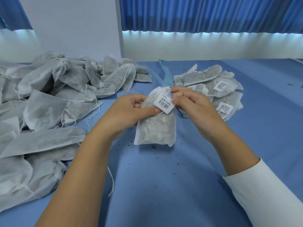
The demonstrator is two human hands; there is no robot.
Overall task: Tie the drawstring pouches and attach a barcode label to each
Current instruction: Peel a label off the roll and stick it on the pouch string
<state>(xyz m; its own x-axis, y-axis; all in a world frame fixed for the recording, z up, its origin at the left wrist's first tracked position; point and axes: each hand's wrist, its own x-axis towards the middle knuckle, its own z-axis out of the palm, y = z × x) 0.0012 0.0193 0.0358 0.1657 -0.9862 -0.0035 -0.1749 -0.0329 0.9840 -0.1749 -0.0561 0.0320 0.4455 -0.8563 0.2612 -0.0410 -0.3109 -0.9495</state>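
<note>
Near the middle of the blue desk (164, 185) a filled white pouch (157, 128) is held upright between both hands; whether its lower edge touches the desk cannot be told. The left hand (129, 112) grips the pouch's left side, its fingers (147, 110) curled round the fabric, with the thumb lying across the front just below the barcode label (164, 103). The label lies tilted on the upper front of the pouch. The right hand (193, 104) is at the gathered neck, its fingertips pinching the thin white drawstring (168, 91) close together. On the left of the desk lies a big heap of unlabelled pouches (49, 95), their strings loose; on the right, just behind the right hand, is a smaller stack of labelled pouches (218, 86). A pale blue strip (165, 72) runs back between the two piles. Dark crumbs (154, 146) are scattered on the desk around the pouch. The right forearm wears a white sleeve (262, 194) — the left is bare. Blue curtains (196, 13) hang behind.
</note>
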